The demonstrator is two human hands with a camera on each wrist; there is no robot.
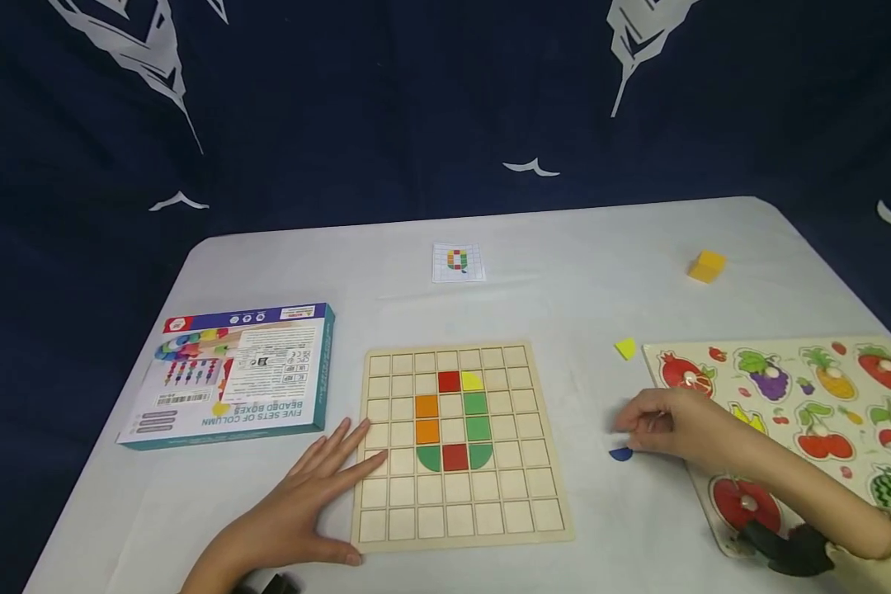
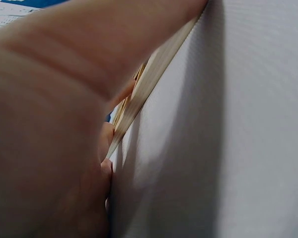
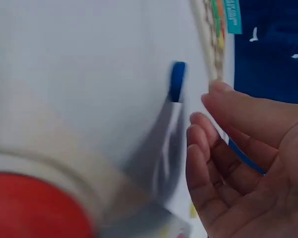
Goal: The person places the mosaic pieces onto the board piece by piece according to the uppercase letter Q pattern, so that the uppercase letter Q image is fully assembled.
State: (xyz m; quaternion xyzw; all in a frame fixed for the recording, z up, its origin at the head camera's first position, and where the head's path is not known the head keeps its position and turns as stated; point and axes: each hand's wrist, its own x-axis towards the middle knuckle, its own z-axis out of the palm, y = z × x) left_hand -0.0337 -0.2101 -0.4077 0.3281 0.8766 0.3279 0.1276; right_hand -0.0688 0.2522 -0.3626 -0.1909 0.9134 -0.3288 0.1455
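Note:
A wooden grid board [image 1: 520, 488] lies mid-table, with red, orange, green and yellow tiles set in a ring in its cells. My left hand [image 1: 308, 495] rests at the board's left side, fingers spread, two fingertips over its edge and the thumb by the lower left corner. My right hand [image 1: 664, 421] hovers just above a blue piece [image 1: 621, 454] with a rounded edge. In the right wrist view its fingers [image 3: 201, 173] are loosely bent and hold nothing, apart from the blue piece [image 3: 177, 82]. A yellow piece [image 1: 625, 348] lies beyond that hand.
A fruit puzzle board [image 1: 775, 396] with knobs lies under my right forearm. Behind the grid board is a small pattern card [image 1: 458, 262]. A beaded-column box [image 1: 230, 375] is at the left, and a yellow block [image 1: 707, 266] stands at the back right.

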